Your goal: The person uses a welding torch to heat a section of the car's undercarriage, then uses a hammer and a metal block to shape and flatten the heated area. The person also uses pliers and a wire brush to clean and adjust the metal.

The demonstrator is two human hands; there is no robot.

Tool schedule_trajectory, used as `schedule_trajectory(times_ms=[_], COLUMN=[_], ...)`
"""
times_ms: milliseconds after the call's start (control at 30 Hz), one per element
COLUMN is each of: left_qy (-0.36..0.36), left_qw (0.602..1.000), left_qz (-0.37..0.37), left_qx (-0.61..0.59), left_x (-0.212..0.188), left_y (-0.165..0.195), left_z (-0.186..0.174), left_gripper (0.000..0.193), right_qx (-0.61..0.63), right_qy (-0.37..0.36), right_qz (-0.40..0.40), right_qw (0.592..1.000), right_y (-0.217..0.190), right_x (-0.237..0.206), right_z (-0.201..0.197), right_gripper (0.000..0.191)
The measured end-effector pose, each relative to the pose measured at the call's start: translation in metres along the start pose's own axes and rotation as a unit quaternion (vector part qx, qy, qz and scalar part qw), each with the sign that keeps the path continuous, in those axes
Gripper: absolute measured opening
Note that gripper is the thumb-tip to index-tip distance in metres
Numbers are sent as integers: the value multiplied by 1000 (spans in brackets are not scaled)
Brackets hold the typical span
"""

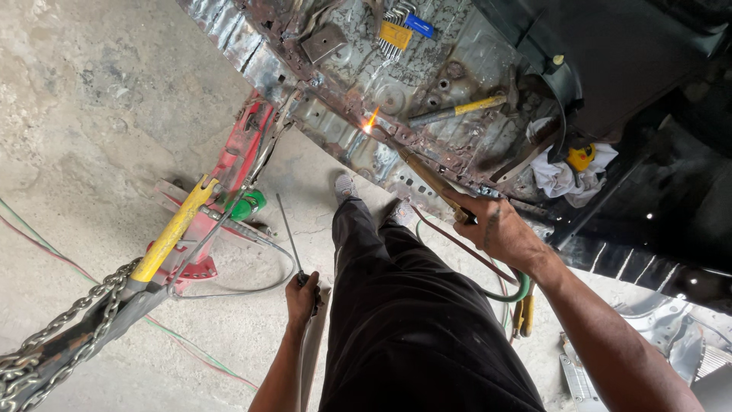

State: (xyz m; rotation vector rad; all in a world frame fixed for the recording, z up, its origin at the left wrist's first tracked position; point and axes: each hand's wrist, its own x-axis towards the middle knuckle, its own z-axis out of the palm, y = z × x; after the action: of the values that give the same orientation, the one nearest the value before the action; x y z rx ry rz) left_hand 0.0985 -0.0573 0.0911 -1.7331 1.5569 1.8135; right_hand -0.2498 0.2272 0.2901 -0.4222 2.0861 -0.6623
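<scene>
My right hand (499,229) grips a brass gas torch (431,179) whose tip throws a small orange flame (371,120) onto the rusty sheet-metal car floor (358,76). Red and green hoses (496,278) trail back from the torch past my wrist. My left hand (301,296) is lower, beside my black-trousered leg (404,305), closed around a thin metal rod (288,229) that points up toward the panel. My feet (345,185) stand on the concrete just below the panel's edge.
A yellow-handled hammer (457,109), a set of hex keys (400,30) and a white rag (564,179) lie on the car floor. A red pulling frame (229,175) with a yellow bar (174,229), a chain (69,320) and a green clamp (248,204) stands at left on concrete.
</scene>
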Motion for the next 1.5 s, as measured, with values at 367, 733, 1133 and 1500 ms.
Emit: schedule_trajectory(times_ms=[367,733,1133,1500], left_qy=[-49,-126,-122,-88], left_qw=[986,937,942,967], left_qz=[150,250,264,227], left_qx=[54,206,170,70], left_x=[-5,8,-5,-57], left_y=[27,106,103,101], left_z=[12,9,50,93], left_gripper=[30,29,27,28], right_qx=[14,-34,-91,85], right_qy=[13,111,34,-30], right_qz=[-4,-63,-32,-15], right_qw=[1000,991,995,996], right_y=[-18,-25,6,11], right_x=[-8,-4,-5,-7], right_z=[3,31,22,-28], right_gripper=[76,56,63,68])
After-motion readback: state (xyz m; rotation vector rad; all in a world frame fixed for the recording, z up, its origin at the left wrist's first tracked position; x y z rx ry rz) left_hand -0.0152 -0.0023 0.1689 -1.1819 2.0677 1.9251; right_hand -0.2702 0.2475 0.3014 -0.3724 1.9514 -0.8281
